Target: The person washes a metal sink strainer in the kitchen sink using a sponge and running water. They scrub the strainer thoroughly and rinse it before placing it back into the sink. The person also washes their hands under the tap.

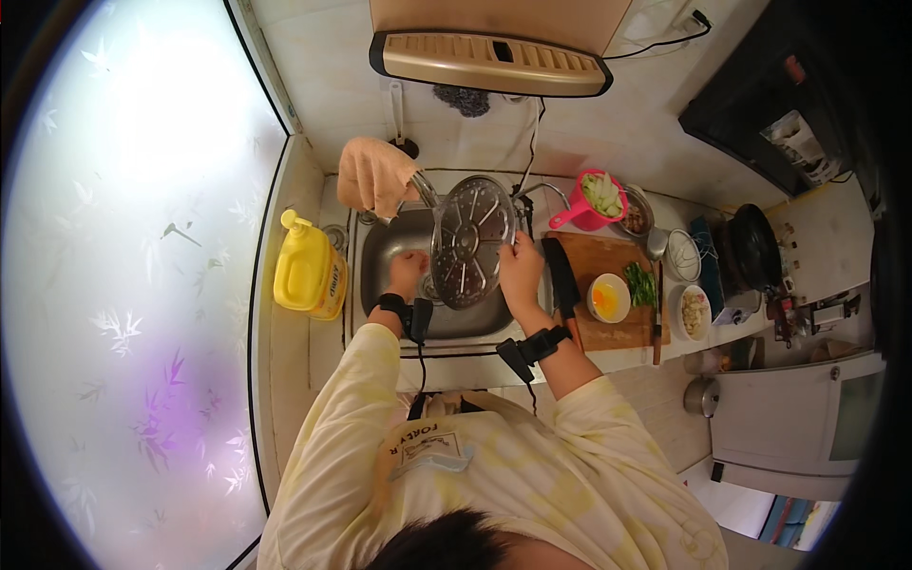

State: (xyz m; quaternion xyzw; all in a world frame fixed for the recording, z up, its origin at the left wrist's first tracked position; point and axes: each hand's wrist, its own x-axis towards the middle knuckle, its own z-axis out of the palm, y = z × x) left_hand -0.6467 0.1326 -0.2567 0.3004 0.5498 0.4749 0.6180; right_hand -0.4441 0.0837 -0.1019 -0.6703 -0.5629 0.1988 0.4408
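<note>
My right hand (520, 271) grips the right rim of a round metal steamer plate (464, 263) with holes and slots. The plate is tilted nearly upright over the steel sink (385, 228). Low in the sink, to the left of the plate, is my left hand (408, 271) with its fingers curled; whether it holds anything is hidden. Behind the plate, the faucet (425, 189) rises, with an orange-tan cloth (377, 177) draped over it. A thin curved metal spout (545, 187) stands at the sink's right rear corner.
A yellow pump bottle (310, 267) stands left of the sink. To the right, a wooden cutting board (570, 249) bears a cleaver (561, 278), a bowl of egg (609, 298) and chopped greens (640, 283). Behind it sits a pink strainer (588, 217). A gold-coloured appliance (491, 64) hangs above.
</note>
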